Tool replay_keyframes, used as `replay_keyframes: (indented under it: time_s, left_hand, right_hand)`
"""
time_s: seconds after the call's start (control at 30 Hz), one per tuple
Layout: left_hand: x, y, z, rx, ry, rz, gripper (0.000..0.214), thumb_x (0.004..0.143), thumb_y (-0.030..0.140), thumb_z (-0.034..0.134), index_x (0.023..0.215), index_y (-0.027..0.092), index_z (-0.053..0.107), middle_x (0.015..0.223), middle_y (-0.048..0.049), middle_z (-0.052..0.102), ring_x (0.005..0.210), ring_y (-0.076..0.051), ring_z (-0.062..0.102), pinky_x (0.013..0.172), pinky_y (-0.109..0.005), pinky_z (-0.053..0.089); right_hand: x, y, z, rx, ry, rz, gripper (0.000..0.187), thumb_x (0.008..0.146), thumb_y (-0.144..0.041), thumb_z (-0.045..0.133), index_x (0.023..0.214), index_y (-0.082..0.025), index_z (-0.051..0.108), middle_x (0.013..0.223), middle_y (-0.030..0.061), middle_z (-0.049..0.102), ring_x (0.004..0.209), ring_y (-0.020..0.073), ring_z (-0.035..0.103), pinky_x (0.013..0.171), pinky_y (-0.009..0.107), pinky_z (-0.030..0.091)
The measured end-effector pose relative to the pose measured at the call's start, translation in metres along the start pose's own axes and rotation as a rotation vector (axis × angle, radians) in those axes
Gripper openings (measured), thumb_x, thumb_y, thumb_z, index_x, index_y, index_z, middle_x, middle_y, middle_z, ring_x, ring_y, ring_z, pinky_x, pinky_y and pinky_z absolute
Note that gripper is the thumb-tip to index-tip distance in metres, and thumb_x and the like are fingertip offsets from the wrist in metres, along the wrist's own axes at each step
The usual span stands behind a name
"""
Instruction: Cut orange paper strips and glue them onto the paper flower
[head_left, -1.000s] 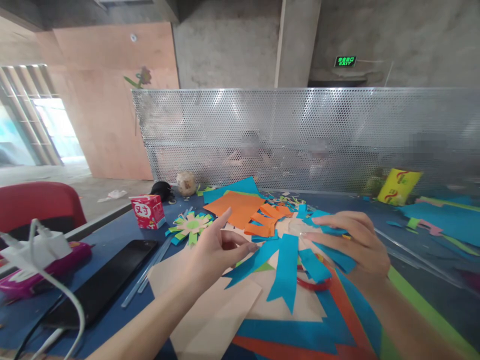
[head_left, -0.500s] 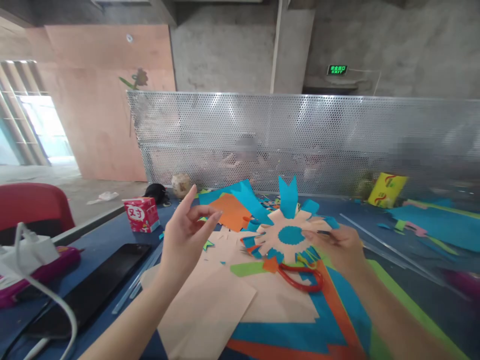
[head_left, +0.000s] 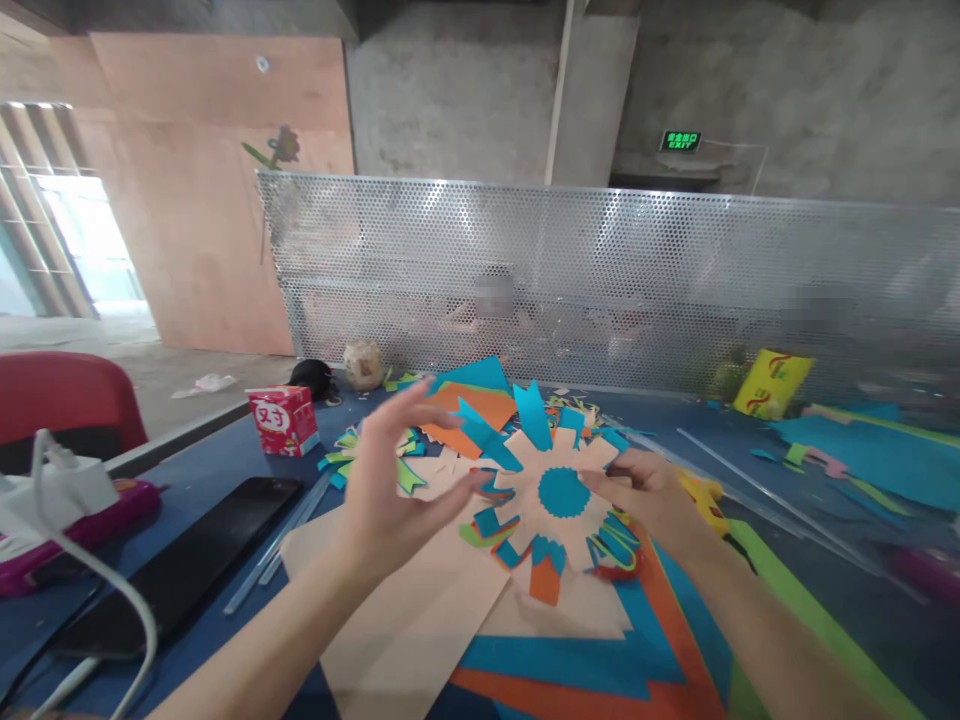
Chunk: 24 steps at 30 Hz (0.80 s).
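A paper flower (head_left: 528,490) with beige petals, a scalloped blue centre and blue and orange strips round its rim is held up over the papers. My right hand (head_left: 649,492) pinches its right side, thumb in front near the centre. My left hand (head_left: 394,485) is at the flower's left edge, thumb and fingers spread apart. The thumb tip is close to the rim; contact cannot be made out. Red scissors (head_left: 621,573) show only a bit of handle below the flower. Beige sheets (head_left: 405,610) lie underneath.
A green and blue paper piece (head_left: 411,478) lies behind my left hand. A yellow glue gun (head_left: 705,503) is partly hidden by my right hand. On the left are a phone (head_left: 187,560), a red box (head_left: 283,420) and a power strip (head_left: 135,500). A perforated metal screen (head_left: 420,250) stands behind.
The flower has come lower and slightly left, turned more face-on, in my right hand. My left hand has moved right, towards its edge. The scissors are now mostly covered, and the glue gun shows.
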<state>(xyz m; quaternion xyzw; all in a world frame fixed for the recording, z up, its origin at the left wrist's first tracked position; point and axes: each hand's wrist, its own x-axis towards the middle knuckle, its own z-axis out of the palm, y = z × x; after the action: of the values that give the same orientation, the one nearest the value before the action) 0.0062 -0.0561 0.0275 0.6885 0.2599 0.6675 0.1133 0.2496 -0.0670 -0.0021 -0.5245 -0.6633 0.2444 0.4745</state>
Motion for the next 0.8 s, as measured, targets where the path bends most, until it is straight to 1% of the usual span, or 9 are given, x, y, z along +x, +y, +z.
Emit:
replay_keyframes:
  time_s: [0.03,0.1,0.17,0.23,0.33,0.47,0.53,0.67,0.8]
  left_hand:
    - [-0.004,-0.001,0.003,0.137,-0.110,0.069,0.061,0.058,0.023,0.072,0.112,0.028,0.046,0.087,0.0000,0.062,0.096,-0.021,0.052,0.090,-0.039,0.030]
    - [-0.012,-0.003,0.009,0.335,-0.277,0.219,0.059,0.064,0.023,0.067,0.117,0.028,0.041,0.087,0.0003,0.064,0.097,-0.022,0.051,0.090,-0.042,0.024]
    - [-0.017,-0.005,0.013,0.421,-0.364,0.281,0.058,0.071,0.022,0.061,0.122,0.029,0.034,0.087,0.0011,0.066,0.094,-0.021,0.052,0.089,-0.041,0.021]
    - [-0.019,-0.007,0.016,0.446,-0.408,0.275,0.058,0.074,0.019,0.057,0.124,0.029,0.030,0.088,0.0013,0.066,0.095,-0.020,0.052,0.088,-0.040,0.020]
    - [-0.019,-0.007,0.017,0.416,-0.454,0.217,0.057,0.077,0.017,0.053,0.126,0.028,0.026,0.088,0.0016,0.066,0.096,-0.019,0.052,0.088,-0.039,0.019]
    - [-0.019,-0.004,0.018,0.313,-0.505,0.134,0.057,0.078,0.018,0.050,0.126,0.028,0.022,0.082,0.0029,0.065,0.087,-0.017,0.057,0.087,-0.039,0.020]
    - [-0.018,-0.002,0.018,0.289,-0.512,0.083,0.057,0.078,0.019,0.049,0.127,0.028,0.021,0.077,0.0034,0.065,0.087,-0.018,0.058,0.087,-0.040,0.021]
    - [-0.016,-0.004,0.018,0.263,-0.471,-0.006,0.063,0.076,0.020,0.053,0.129,0.028,0.022,0.073,0.0028,0.065,0.090,-0.020,0.057,0.091,-0.043,0.021]
    - [-0.012,-0.006,0.016,0.112,-0.387,-0.027,0.065,0.076,0.017,0.052,0.132,0.025,0.019,0.074,0.0006,0.062,0.086,-0.019,0.057,0.090,-0.042,0.029]
  right_hand:
    - [-0.001,0.000,0.001,0.005,-0.021,0.005,0.033,0.064,-0.042,0.060,0.050,-0.018,0.042,0.047,-0.0070,0.021,0.044,0.0049,0.018,0.040,0.021,0.016]
    - [-0.002,-0.001,0.002,0.010,-0.068,0.007,0.036,0.064,-0.041,0.060,0.049,-0.018,0.037,0.046,-0.0075,0.019,0.044,0.0047,0.016,0.039,0.021,0.016]
    - [-0.003,-0.002,0.004,0.026,-0.139,0.008,0.035,0.066,-0.042,0.058,0.049,-0.018,0.039,0.045,-0.0077,0.019,0.043,0.0046,0.016,0.039,0.021,0.015]
    - [-0.004,-0.003,0.004,0.052,-0.212,0.013,0.031,0.067,-0.043,0.057,0.053,-0.017,0.044,0.044,-0.0076,0.022,0.042,0.0046,0.016,0.039,0.021,0.015]
    - [-0.005,-0.003,0.004,0.084,-0.248,0.005,0.028,0.068,-0.041,0.057,0.058,-0.017,0.048,0.046,-0.0069,0.026,0.043,0.0048,0.019,0.039,0.021,0.016]
    - [-0.006,-0.003,0.003,0.070,-0.226,-0.019,0.027,0.067,-0.037,0.059,0.055,-0.017,0.045,0.047,-0.0069,0.025,0.044,0.0047,0.019,0.039,0.021,0.016]
    - [-0.005,-0.004,0.003,0.060,-0.218,-0.019,0.027,0.067,-0.036,0.059,0.054,-0.017,0.044,0.047,-0.0073,0.023,0.044,0.0047,0.018,0.039,0.020,0.015]
    - [-0.005,-0.004,0.004,0.042,-0.214,0.001,0.027,0.066,-0.032,0.060,0.053,-0.017,0.041,0.048,-0.0074,0.021,0.046,0.0046,0.016,0.040,0.020,0.015]
    - [-0.005,-0.004,0.004,0.006,-0.193,0.011,0.027,0.068,-0.034,0.058,0.053,-0.018,0.041,0.048,-0.0075,0.020,0.046,0.0049,0.015,0.040,0.021,0.015]
